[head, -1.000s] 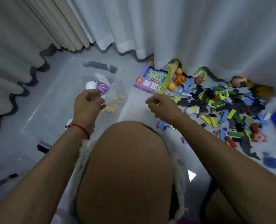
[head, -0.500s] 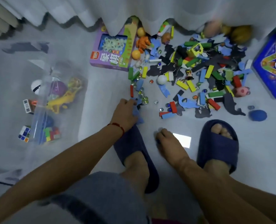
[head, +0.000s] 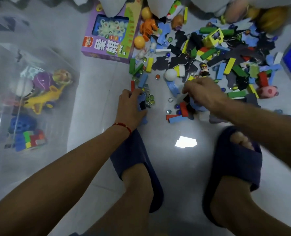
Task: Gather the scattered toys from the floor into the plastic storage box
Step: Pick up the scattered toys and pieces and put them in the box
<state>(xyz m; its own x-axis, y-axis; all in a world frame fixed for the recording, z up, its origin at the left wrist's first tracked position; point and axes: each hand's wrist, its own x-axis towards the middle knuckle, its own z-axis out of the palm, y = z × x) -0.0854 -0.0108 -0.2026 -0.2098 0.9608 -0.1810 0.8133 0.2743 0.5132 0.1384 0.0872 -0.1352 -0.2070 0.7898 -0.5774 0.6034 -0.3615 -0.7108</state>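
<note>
A: What do the hands show?

B: The left hand (head: 132, 106) lies at the near edge of the pile (head: 209, 62), fingers curled onto blue foam pieces (head: 142, 101) beside a cluster of marbles (head: 150, 98); it appears to be gripping the foam, though the hold is partly hidden. The right hand (head: 204, 94) rests on the pile with fingers bent over blocks (head: 177, 118) and foam; whether it grips anything cannot be told.

A: Where is the box?

B: The box (head: 73, 92), clear plastic, stands on the floor (head: 97, 92) to the left, well apart from the pile. It already holds a purple ball (head: 42, 81), a yellow toy (head: 44, 99) and a cube (head: 29, 140).

A: How should the pieces handle?

B: Judged by appearance: foam is light and limp, best scooped in a bunch, not pinched singly. Blocks look stiff and light; several fit one grasp across their long sides. Marbles are smooth, likely to roll and slip; cup them from below in a closed palm.

A: Progress?

B: Early; most toys remain on the floor.
</note>
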